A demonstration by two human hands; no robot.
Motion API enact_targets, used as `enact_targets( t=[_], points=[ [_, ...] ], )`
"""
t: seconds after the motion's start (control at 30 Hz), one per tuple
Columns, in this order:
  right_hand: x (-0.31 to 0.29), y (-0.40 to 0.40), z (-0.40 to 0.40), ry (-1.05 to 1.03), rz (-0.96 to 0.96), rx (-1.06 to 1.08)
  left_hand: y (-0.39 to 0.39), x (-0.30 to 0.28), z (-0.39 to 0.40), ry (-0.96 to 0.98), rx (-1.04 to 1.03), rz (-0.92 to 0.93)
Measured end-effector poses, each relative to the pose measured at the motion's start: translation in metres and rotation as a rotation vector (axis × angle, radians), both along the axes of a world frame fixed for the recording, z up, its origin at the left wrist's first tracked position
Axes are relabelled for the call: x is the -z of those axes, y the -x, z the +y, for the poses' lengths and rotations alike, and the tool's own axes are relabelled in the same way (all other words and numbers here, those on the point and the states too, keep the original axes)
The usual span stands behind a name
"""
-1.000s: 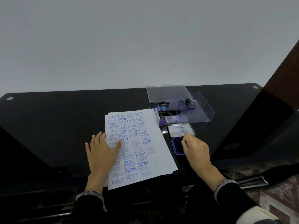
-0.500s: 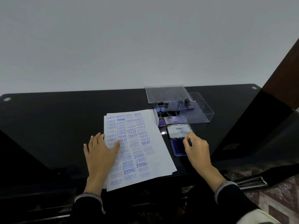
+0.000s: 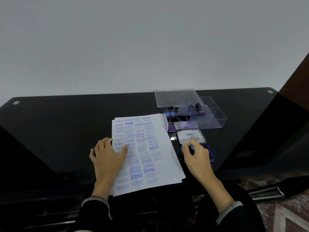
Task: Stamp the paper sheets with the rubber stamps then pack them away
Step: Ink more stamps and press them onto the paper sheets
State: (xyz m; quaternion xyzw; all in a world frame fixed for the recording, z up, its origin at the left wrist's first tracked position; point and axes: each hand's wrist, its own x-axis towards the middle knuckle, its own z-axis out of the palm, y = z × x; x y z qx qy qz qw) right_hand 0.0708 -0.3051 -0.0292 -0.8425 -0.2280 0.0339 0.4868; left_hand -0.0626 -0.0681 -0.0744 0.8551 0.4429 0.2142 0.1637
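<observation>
Right hand [image 3: 197, 154] grips stamp [image 3: 192, 148] over ink pad [image 3: 211, 154]; left hand [image 3: 108, 156] flattens sheets [image 3: 150, 148].

Paper sheets [image 3: 150, 148] left of ink pad [image 3: 192, 139]; stamp box [image 3: 209, 121] behind pad.

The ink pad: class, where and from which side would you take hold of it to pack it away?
Probably grip the ink pad by its long left and right edges, coming from above once the right hand lifts off. It lies flat on the black table, its lid hinged open at the far end, so shut that first.
</observation>
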Motion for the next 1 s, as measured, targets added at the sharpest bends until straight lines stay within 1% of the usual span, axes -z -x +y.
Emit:
enact_targets(
  t=[0.13, 0.2, 0.27, 0.5, 0.6, 1.0],
  points=[
    [-0.007, 0.019, 0.011, 0.075, 0.038, -0.256, 0.000, 0.000, -0.001, -0.004, -0.004, 0.007],
    [-0.010, 0.023, 0.016, 0.158, -0.005, -0.366, 0.001, 0.000, -0.001, -0.010, -0.004, -0.002],
    [-0.012, 0.024, 0.021, 0.249, -0.054, -0.428, 0.001, -0.001, -0.002, -0.010, -0.004, -0.011],
    [-0.021, 0.021, 0.040, 0.483, -0.170, -0.519, 0.001, -0.001, -0.001, -0.001, -0.002, -0.031],
    [-0.025, 0.022, 0.045, 0.550, -0.215, -0.545, 0.001, 0.000, -0.002, -0.005, -0.002, -0.033],
    [-0.024, 0.026, 0.050, 0.630, -0.254, -0.563, 0.001, 0.001, -0.002, -0.011, -0.002, -0.048]
  ],
)
